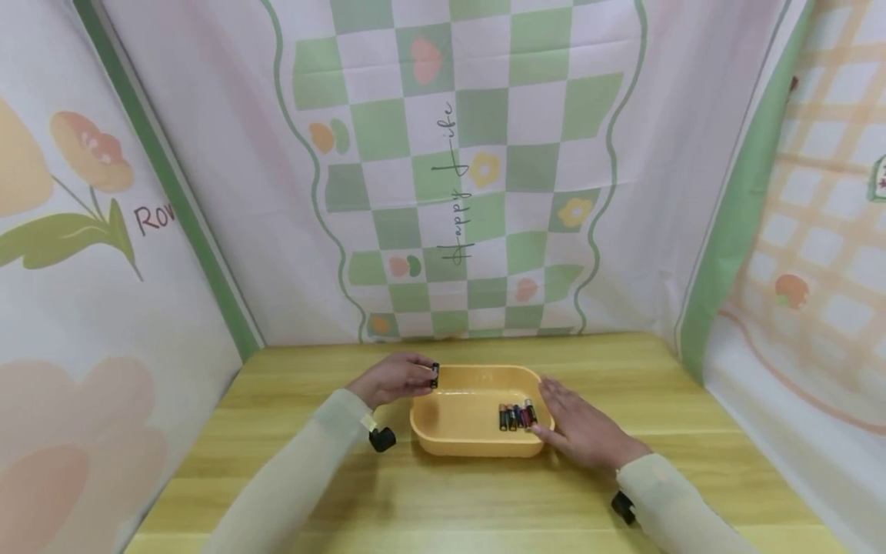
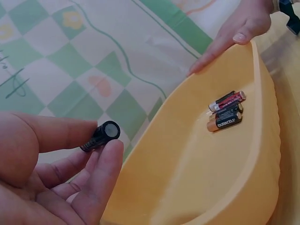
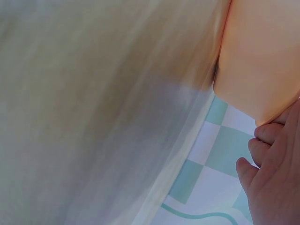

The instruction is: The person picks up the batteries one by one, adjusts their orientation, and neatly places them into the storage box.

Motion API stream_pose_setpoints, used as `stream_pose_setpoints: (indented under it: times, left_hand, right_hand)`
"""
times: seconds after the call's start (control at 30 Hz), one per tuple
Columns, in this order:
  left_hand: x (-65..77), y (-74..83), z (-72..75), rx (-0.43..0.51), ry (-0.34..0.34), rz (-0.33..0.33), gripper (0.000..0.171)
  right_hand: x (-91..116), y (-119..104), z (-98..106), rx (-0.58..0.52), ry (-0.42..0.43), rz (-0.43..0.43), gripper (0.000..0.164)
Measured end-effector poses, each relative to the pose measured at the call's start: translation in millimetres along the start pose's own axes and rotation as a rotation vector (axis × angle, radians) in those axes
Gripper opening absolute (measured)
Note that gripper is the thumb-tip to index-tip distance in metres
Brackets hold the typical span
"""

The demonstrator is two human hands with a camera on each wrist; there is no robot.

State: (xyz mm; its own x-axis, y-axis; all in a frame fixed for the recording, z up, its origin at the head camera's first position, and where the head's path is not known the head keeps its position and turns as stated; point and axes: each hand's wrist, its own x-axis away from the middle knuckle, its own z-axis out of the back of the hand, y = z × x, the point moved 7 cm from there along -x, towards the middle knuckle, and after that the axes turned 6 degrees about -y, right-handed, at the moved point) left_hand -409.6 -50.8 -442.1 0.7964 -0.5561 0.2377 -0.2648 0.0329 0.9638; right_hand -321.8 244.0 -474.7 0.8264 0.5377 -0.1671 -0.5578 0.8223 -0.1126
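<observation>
My left hand (image 1: 394,381) pinches a small black battery (image 2: 104,134) between thumb and fingertips, its flat end facing the left wrist camera. In the head view this battery overlaps the far left corner of a yellow plastic tray (image 1: 477,448). Several batteries (image 1: 513,416) lie side by side at the tray's right end; one (image 2: 225,122) is black and copper and reads Duracell, another (image 2: 232,100) is red. My right hand (image 1: 584,427) rests against the tray's right end, fingers extended along the rim and thumb at the edge near the batteries.
The tray stands on a wood-grain table (image 1: 457,508). A patterned cloth (image 1: 457,192) hangs behind the table's back edge, with more printed cloth on the left and right. Each wrist carries a small black camera, such as the left one (image 1: 382,439).
</observation>
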Motion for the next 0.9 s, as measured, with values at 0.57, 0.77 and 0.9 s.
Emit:
stream_pose_setpoints:
  times: [0.57, 0.77, 0.9]
  left_hand:
    - [-32.3, -10.1, -32.8, -0.016, -0.054, 0.007, 0.023]
    - [-39.0, -15.9, -42.3, -0.074, -0.051, 0.014, 0.020]
    - [-40.9, -18.9, -48.4, -0.093, -0.050, 0.028, 0.019]
  right_hand:
    - [-0.3, -0.8, 3.6, -0.006, -0.032, -0.017, 0.080]
    - [-0.3, -0.8, 2.7, 0.003, -0.019, -0.017, 0.081]
    - [-0.3, -1.9, 1.9, -0.003, -0.018, -0.019, 0.081]
